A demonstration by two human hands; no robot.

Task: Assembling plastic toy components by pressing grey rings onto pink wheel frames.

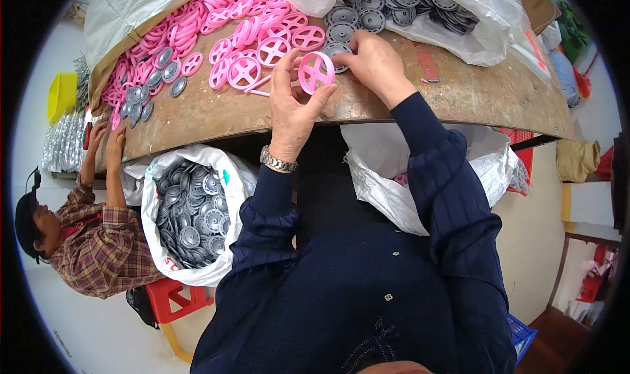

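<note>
My left hand (289, 115), with a metal watch on its wrist, pinches a pink plastic wheel ring (316, 73) with crossed spokes, held upright above the table's near edge. Right beside it, my right hand (379, 71) has its thumb and forefinger closed at a round grey wheel disc (335, 48) on the table. The other fingers of that hand are curled and partly hidden. Loose pink rings (244, 73) lie just left of my hands, joining a large pink heap (180, 29). More grey discs (371, 20) spread beyond my right hand, spilling from a white bag (484, 42).
An open white sack (148, 233) full of grey discs stands below the table's edge at my left. Another white sack (386, 200) hangs by my right forearm. At the far left, a person (108, 249) in a plaid shirt works at the same wooden table (197, 121), near a red stool (172, 302).
</note>
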